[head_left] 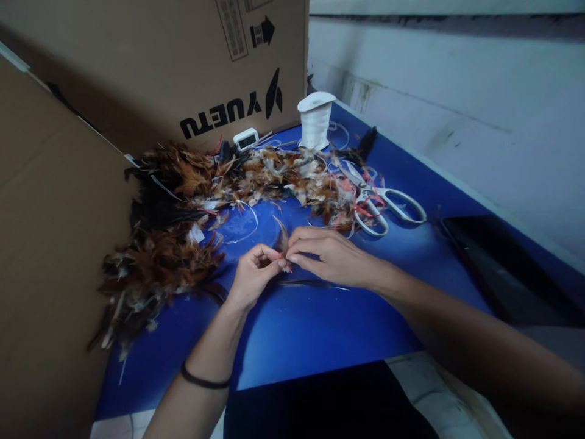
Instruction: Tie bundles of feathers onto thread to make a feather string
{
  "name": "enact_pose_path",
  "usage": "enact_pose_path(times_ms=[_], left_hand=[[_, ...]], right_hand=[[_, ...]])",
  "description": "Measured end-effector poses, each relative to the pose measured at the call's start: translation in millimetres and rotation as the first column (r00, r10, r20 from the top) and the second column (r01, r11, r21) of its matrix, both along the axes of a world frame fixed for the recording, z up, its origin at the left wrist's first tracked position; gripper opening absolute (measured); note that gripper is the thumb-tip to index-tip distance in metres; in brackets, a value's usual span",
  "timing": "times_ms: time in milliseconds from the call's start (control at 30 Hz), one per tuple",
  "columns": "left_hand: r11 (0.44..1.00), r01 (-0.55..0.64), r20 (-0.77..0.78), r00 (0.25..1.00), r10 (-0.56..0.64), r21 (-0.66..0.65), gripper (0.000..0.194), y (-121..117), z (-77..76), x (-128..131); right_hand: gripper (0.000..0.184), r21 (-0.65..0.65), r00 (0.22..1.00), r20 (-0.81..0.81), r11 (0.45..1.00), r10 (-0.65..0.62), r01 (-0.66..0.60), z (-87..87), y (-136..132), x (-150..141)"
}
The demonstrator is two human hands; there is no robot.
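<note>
Over the middle of the blue table, my left hand [256, 272] pinches the lower end of a small brown feather [282, 235], where a bit of reddish string shows. My right hand [322, 253] meets it from the right, thumb and fingers pressed together at the same feather. Its tip points up between the two hands. Whether the right fingers grip the feather or the string is hard to make out. Just below the hands a long dark feather [315, 284] lies flat on the table. A dark band circles my left forearm.
Piles of brown, white and black feathers [159, 265] spread along the left and back. White-handled scissors [372, 204] lie among reddish strings. Behind stand a white spool [315, 122], a small white digital device [245, 139] and a cardboard box [150, 67]. A dark phone-like slab [507, 262] lies right.
</note>
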State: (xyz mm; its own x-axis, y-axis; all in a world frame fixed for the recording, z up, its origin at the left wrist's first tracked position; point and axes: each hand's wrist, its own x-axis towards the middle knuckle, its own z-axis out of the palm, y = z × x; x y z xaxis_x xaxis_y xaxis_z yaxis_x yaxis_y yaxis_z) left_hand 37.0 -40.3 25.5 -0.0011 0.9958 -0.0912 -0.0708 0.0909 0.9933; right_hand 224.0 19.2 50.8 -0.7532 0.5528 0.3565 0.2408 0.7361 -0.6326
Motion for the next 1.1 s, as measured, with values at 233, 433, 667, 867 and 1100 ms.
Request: enact_pose_path(times_ms=[233,433,667,867,1100], left_hand=[[0.992,-0.044,-0.109,0.992,0.057,0.118,0.020,0,-4.1,4],[0.990,-0.094,-0.062,0.993,0.101,0.108,0.019,-2,-5.0,8],[0.959,-0.117,-0.150,0.976,0.160,0.260,0.014,-5,-15.4,9],[0.939,-0.141,-0.125,0.974,0.188,0.313,0.012,-6,-15.0,10],[0.946,-0.178,-0.082,0.975,0.207,0.273,0.015,-6,-10.6,14]], right_hand=[[0.020,-0.063,0.996,0.068,0.996,-0.060,0.064,-8.0,1,-3],[0.017,-0.218,0.994,0.031,0.970,-0.107,0.111,-8.2,0,-8],[0.010,-0.435,0.979,-0.009,0.882,-0.204,0.180,-7.0,-1,-14],[0.009,-0.597,0.977,-0.046,0.790,-0.208,0.140,-12.8,2,-14],[0.008,-0.693,0.967,-0.088,0.712,-0.240,0.114,-12.2,1,-17]])
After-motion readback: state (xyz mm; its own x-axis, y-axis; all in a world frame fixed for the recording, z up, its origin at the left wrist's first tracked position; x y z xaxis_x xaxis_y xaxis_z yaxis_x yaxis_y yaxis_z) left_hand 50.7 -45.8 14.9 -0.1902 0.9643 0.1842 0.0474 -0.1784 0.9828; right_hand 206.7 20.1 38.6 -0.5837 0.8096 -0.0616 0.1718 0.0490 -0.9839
